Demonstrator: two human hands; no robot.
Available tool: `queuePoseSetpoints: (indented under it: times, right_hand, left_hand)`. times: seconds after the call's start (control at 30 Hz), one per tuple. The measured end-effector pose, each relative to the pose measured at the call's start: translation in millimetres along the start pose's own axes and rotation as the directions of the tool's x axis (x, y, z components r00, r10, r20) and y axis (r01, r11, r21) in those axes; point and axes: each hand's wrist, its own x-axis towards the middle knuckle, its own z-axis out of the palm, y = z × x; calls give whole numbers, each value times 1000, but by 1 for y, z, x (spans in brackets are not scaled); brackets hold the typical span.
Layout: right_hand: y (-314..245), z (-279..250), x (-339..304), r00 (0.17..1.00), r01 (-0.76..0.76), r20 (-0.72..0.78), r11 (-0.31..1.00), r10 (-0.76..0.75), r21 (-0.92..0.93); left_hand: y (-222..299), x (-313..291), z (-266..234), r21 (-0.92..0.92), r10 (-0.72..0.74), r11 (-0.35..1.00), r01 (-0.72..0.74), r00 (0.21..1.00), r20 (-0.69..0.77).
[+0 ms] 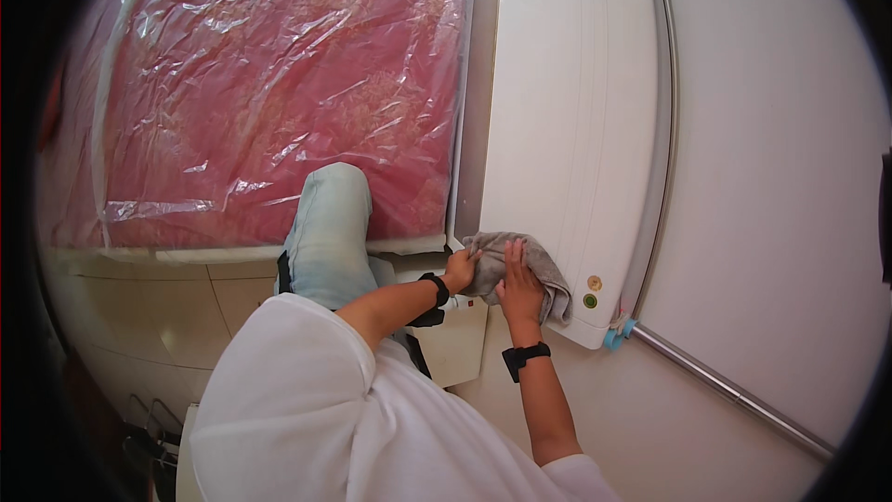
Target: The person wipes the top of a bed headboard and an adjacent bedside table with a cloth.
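A grey cloth (548, 271) lies bunched over the near end of a long white casing (576, 112), which looks like a wall air conditioner. My left hand (459, 271) is closed on the cloth's left edge, by the casing's corner. On top of the cloth, my right hand (522, 293) rests with its fingers stretched out, pressing it against the white surface. Part of the casing's end is hidden under the cloth. Two small round stickers (592, 292) sit on the casing just right of the cloth.
A bed (279, 102) with a red patterned cover under clear plastic sheeting fills the left; my bent knee (334, 204) is against its edge. A metal rail (725, 386) with a light-blue fitting (618, 335) runs along the pale wall (771, 149). Tiled floor (158, 316) shows lower left.
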Motion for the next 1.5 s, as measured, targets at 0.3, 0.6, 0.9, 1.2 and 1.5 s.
queuePoseSetpoints:
  times: [0.3, 0.6, 0.9, 1.2, 1.5]
  right_hand:
    - [-10, -5, 10, 996, -24, -83, 1000, 24, -5]
    - [-6, -26, 106, 999, 10, -36, 995, -6, 95]
    - [15, -78, 260, 995, 84, 66, 996, -82, -30]
    - [26, -134, 540, 968, 194, -93, 933, -231, -302]
    - [84, -227, 664, 957, 44, -240, 896, -165, -442]
  left_hand:
    - [-6, 11, -5, -133, 43, 990, -49, 998, -49]
    - [7, 90, 6, -278, -81, 960, 4, 960, -267]
    - [146, 187, -56, -324, -125, 946, -18, 901, -416]
    - [233, 408, -177, -174, -32, 983, -59, 879, -476]
    - [400, 504, -270, -46, 156, 981, -191, 902, -403]
